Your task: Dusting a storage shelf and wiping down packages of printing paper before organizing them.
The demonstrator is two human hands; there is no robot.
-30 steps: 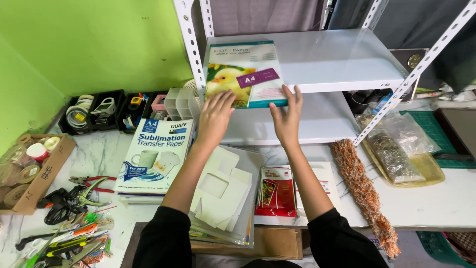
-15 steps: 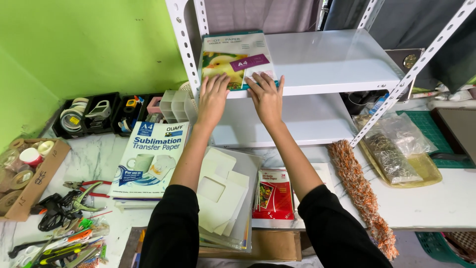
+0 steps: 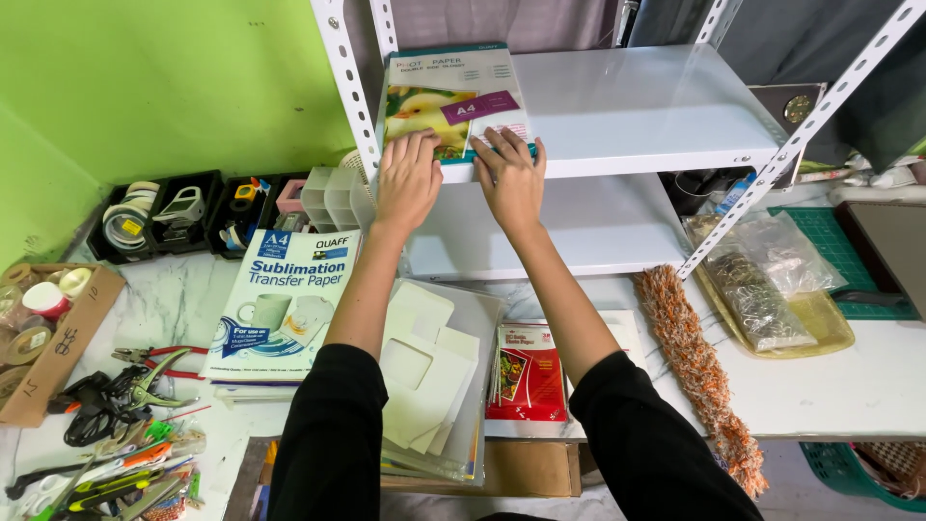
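Head view, hands and pack
Left hand (image 3: pixel 407 181): palm down, fingers held close together and flat on the near edge of the pack of photo paper (image 3: pixel 453 101); it grips nothing, only presses.
Right hand (image 3: pixel 511 178): palm down beside the left, fingers slightly spread, fingertips on the pack's near right corner; flat, not closed around it.
Pack of photo paper: lies flat on the upper shelf (image 3: pixel 646 106) at its left end, close to the left upright (image 3: pixel 340 72); its near edge sits at the shelf's front lip. The cover shows a yellow chick and a purple band.
Lower shelf (image 3: pixel 579 227): white, just under the forearms.

Head view, worktop
Blue and white paper pack (image 3: pixel 280 304): flat on the worktop, left of the left forearm.
Cream card cut-outs (image 3: pixel 424 371): stacked in a clear sleeve between the two arms.
Red packet (image 3: pixel 528 371): just beside the sleeve, under the right forearm.
Orange brush (image 3: pixel 696 371): lies lengthwise right of the right arm.
Tray of clear bags (image 3: pixel 772 289): at the right, well apart from the hands.
Black organiser with tape rolls (image 3: pixel 164 214): at the left against the green wall.
Pliers and pens (image 3: pixel 125 425): piled at the lower left.
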